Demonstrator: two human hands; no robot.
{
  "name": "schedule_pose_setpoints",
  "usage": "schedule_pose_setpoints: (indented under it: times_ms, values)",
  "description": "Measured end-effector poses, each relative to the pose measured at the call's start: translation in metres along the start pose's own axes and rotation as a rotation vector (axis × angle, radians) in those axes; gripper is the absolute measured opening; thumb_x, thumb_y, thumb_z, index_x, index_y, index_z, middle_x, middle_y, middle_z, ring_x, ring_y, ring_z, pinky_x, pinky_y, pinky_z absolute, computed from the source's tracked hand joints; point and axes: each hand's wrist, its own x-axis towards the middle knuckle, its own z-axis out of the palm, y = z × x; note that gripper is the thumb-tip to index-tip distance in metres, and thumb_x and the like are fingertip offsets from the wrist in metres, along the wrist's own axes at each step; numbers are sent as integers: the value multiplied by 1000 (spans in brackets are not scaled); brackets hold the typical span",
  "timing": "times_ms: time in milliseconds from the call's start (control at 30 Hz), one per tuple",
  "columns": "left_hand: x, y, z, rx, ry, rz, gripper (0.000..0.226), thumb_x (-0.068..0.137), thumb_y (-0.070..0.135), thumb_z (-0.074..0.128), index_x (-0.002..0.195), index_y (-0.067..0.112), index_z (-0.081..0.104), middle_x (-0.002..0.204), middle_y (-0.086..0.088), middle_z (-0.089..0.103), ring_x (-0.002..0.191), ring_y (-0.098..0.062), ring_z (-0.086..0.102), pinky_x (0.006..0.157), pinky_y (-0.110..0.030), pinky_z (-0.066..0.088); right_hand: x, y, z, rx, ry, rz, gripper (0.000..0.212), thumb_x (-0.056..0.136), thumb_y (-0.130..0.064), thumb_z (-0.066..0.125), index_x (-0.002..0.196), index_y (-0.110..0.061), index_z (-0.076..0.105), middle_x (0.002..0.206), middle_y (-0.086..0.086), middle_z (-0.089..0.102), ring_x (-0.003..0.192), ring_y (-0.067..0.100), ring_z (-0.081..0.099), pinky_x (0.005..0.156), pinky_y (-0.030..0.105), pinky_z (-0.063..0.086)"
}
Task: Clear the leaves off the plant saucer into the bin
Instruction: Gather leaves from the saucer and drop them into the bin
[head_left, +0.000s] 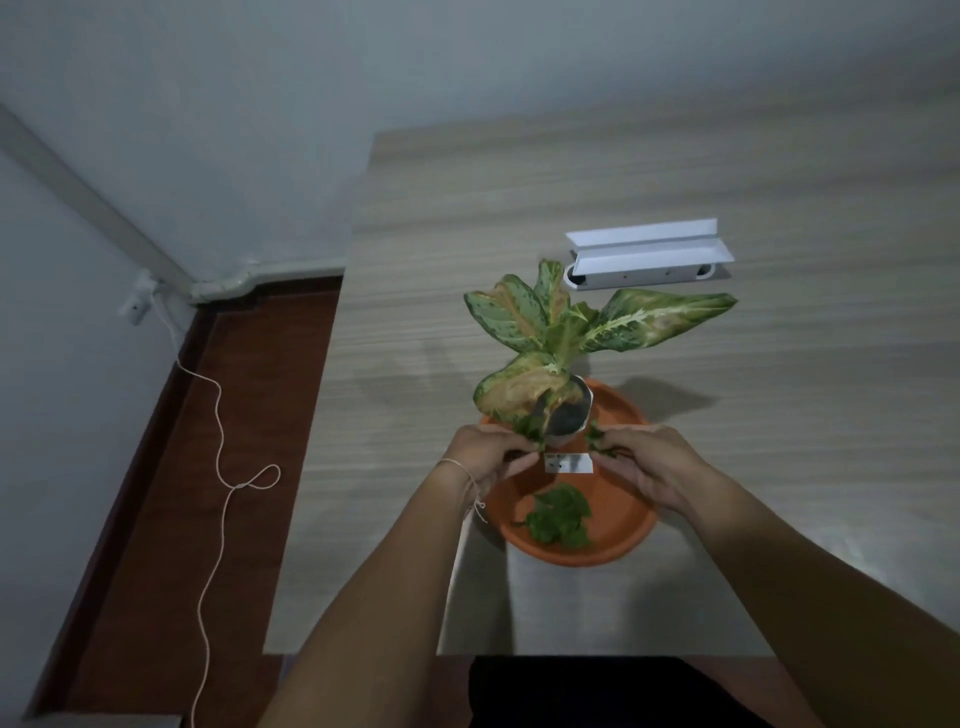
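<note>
Orange saucer (623, 525) sits on the wooden table (675, 182), near its front edge. Potted plant (561, 332) stands on the saucer's far half. My left hand (483, 457) pinches a small green leaf (531, 435) at the pot's base. My right hand (649, 467) pinches another leaf scrap (596, 439), though blur makes its shape hard to read. Loose pile of leaves (558, 517) lies in the saucer's near half, between my wrists. White tray (649, 254) lies behind the plant.

table (519, 218), wood-grain | on it: orange saucer (623, 530); white holder (649, 254)
</note>
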Motion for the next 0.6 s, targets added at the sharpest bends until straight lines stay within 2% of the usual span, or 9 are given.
schedule_pose_setpoints:
  times_ms: [133,333,400,467,600]
  values:
    - [-10,4,5,-44,-14,20,22,74,-22,64,91,-8,67,104,-25,67,91,-28,68,61,-26,61,-4,-9,5,37,-92,-6,17,77,19,62,91,12,69,89,23,73,68,22,75,55,24,59]
    - [-25,-4,7,-91,17,59,14,73,-20,66,83,-10,66,97,-24,68,88,-26,70,63,-27,60,-7,-11,12,21,-153,25,33,76,21,63,109,20,61,107,28,68,82,29,74,58,28,61]
    - [-31,-10,5,-111,46,68,17,73,-20,67,89,-12,66,98,-24,67,89,-27,69,63,-27,60,-7,-7,16,0,-163,50,33,75,21,64,107,19,62,108,28,68,87,32,72,60,30,62]
    - [-38,-16,1,-133,75,65,25,74,-20,66,99,-15,65,99,-26,67,90,-28,68,62,-27,61,-10,-1,22,-38,-187,75,24,74,21,64,97,14,66,101,26,69,80,30,72,60,30,62]
    - [-53,-28,-22,-180,104,50,25,75,-20,65,99,-16,65,97,-27,69,86,-29,70,62,-27,61,-14,19,40,-63,-245,117,26,72,23,65,95,12,67,102,22,68,88,29,69,60,28,61]
